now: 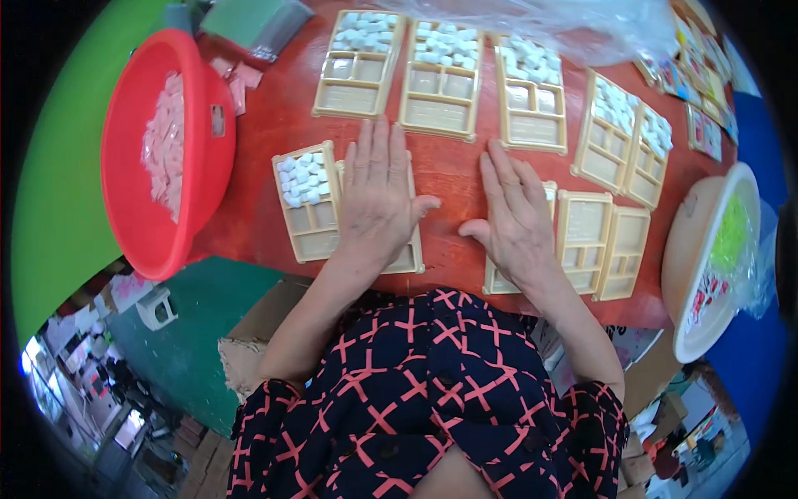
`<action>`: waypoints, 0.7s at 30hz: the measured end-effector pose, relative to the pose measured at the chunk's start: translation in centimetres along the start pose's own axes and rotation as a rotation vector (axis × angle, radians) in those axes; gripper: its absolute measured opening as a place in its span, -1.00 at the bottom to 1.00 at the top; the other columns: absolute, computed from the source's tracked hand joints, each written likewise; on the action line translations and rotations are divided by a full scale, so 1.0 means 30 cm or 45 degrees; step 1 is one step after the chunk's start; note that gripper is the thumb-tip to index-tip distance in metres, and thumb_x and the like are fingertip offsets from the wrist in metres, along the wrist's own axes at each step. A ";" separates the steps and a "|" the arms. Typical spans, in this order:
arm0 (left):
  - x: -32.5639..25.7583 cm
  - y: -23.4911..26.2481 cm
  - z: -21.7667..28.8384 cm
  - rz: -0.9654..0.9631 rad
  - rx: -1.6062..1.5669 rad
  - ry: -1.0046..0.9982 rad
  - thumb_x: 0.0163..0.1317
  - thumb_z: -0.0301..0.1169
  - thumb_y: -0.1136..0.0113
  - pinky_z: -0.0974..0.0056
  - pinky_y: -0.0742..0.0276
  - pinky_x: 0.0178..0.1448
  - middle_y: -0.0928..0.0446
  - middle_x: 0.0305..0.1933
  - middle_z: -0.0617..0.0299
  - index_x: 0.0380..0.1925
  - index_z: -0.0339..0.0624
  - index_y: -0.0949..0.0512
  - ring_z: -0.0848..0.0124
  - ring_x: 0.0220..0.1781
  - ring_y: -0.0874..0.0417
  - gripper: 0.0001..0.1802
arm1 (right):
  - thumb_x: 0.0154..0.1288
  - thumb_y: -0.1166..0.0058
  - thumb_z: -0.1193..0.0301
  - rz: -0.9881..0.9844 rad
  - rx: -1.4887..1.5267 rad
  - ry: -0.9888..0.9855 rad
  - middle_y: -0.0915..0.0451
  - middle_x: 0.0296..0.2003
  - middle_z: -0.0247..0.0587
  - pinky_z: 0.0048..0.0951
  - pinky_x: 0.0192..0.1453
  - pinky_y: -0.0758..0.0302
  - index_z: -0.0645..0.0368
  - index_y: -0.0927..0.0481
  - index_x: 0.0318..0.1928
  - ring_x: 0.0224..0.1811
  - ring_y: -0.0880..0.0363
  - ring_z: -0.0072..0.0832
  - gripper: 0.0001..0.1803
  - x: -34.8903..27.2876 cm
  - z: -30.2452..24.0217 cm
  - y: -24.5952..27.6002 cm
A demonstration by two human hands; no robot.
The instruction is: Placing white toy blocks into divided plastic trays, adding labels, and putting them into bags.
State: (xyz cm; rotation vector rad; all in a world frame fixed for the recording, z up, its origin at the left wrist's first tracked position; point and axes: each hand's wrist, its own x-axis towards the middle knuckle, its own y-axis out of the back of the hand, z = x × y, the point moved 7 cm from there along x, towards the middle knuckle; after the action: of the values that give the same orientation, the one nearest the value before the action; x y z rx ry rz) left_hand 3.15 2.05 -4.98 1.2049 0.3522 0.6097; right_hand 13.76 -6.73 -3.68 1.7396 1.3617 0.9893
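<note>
My left hand (378, 200) is spread flat with its thumb out, over a beige compartment tray (409, 260) that it mostly hides. Left of it lies another beige tray (318, 246) with pale cubes (304, 179) in its far compartment. My right hand (519, 218) is also open, palm down, above a partly hidden tray (499, 281). Beside that hand are two trays without cubes, a nearer one (583, 218) and one farther right (628, 237). Neither hand holds anything. Whether the palms touch the trays cannot be made out.
Along the back of the red table (445, 179) stands a row of trays (353, 98) with pale cubes in their far compartments. A red basin (204, 158) holding pink packets is at left. At right sits a whitish basin (682, 241) with green packets. Clear plastic (598, 29) and colourful packets (705, 133) lie behind.
</note>
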 end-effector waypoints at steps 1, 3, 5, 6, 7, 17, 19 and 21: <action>-0.001 -0.005 0.004 0.005 -0.009 -0.023 -0.02 -0.10 -0.12 0.03 0.04 0.34 -0.01 0.29 -0.16 0.18 -0.48 -0.06 0.03 0.36 0.01 -0.13 | -0.06 -0.07 0.14 0.011 -0.017 -0.015 -0.24 0.15 0.03 -0.25 0.15 -0.26 0.46 -0.29 0.06 0.10 -0.25 -0.11 -0.25 -0.006 0.014 -0.007; -0.013 -0.006 0.000 0.088 -0.004 -0.061 0.02 -0.19 -0.14 0.01 -0.02 0.32 -0.09 0.26 -0.18 0.15 -0.48 -0.12 0.01 0.32 -0.08 -0.22 | -0.12 -0.16 0.28 0.091 0.024 -0.016 -0.29 0.12 -0.02 -0.29 0.12 -0.30 0.43 -0.33 0.04 0.09 -0.26 -0.13 -0.31 -0.008 0.031 -0.019; -0.015 -0.006 -0.001 0.166 -0.019 -0.111 0.03 -0.26 -0.14 0.00 -0.07 0.29 -0.19 0.20 -0.17 0.10 -0.46 -0.21 0.01 0.28 -0.17 -0.32 | -0.15 -0.21 0.42 0.204 0.044 -0.035 -0.40 0.03 -0.06 -0.31 0.07 -0.36 0.36 -0.41 -0.03 0.03 -0.35 -0.16 -0.42 -0.004 0.044 -0.005; -0.019 0.001 -0.004 0.236 -0.036 -0.146 0.04 -0.32 -0.15 -0.01 -0.13 0.27 -0.28 0.14 -0.16 0.04 -0.44 -0.30 0.00 0.23 -0.25 -0.42 | -0.15 -0.21 0.47 0.265 0.061 0.009 -0.44 -0.03 -0.07 -0.30 0.05 -0.39 0.32 -0.45 -0.07 -0.03 -0.40 -0.17 -0.48 -0.009 0.045 0.006; -0.021 -0.004 -0.009 0.245 -0.028 -0.147 0.04 -0.32 -0.15 -0.01 -0.13 0.27 -0.28 0.14 -0.16 0.04 -0.44 -0.30 0.00 0.23 -0.25 -0.42 | -0.15 -0.21 0.52 0.325 0.079 0.054 -0.49 -0.08 -0.09 -0.29 0.03 -0.41 0.29 -0.48 -0.11 -0.08 -0.45 -0.18 -0.54 -0.015 0.037 0.015; -0.006 0.008 -0.005 0.398 -0.159 -0.180 0.07 -0.34 -0.14 -0.05 -0.16 0.24 -0.40 0.05 -0.07 -0.12 -0.32 -0.47 0.04 0.19 -0.31 -0.62 | -0.04 -0.15 0.54 0.299 0.216 0.015 -0.52 -0.11 -0.07 -0.27 0.12 -0.35 0.26 -0.54 -0.16 0.00 -0.44 -0.18 -0.67 -0.036 0.045 0.039; -0.007 0.024 -0.003 0.393 -0.178 -0.192 0.09 -0.32 -0.12 -0.07 -0.11 0.25 -0.38 0.07 -0.07 -0.10 -0.30 -0.46 0.03 0.22 -0.28 -0.61 | -0.01 -0.13 0.51 0.329 0.513 -0.156 -0.51 -0.10 -0.07 -0.29 0.15 -0.31 0.25 -0.54 -0.15 0.03 -0.42 -0.20 -0.68 -0.060 0.091 0.094; -0.007 0.045 -0.026 0.367 -0.290 -0.134 0.14 -0.29 -0.08 -0.09 -0.02 0.28 -0.35 0.11 -0.06 -0.06 -0.27 -0.44 0.04 0.25 -0.24 -0.61 | 0.03 -0.11 0.49 0.364 0.804 -0.321 -0.51 -0.08 -0.08 -0.31 0.17 -0.27 0.24 -0.54 -0.14 0.06 -0.40 -0.21 -0.69 -0.096 0.140 0.152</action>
State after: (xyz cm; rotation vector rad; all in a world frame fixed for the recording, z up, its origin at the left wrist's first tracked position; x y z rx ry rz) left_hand 2.22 2.81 -3.96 1.0700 0.0171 0.8083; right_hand 19.05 -10.75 -2.01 2.4858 1.3680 0.4663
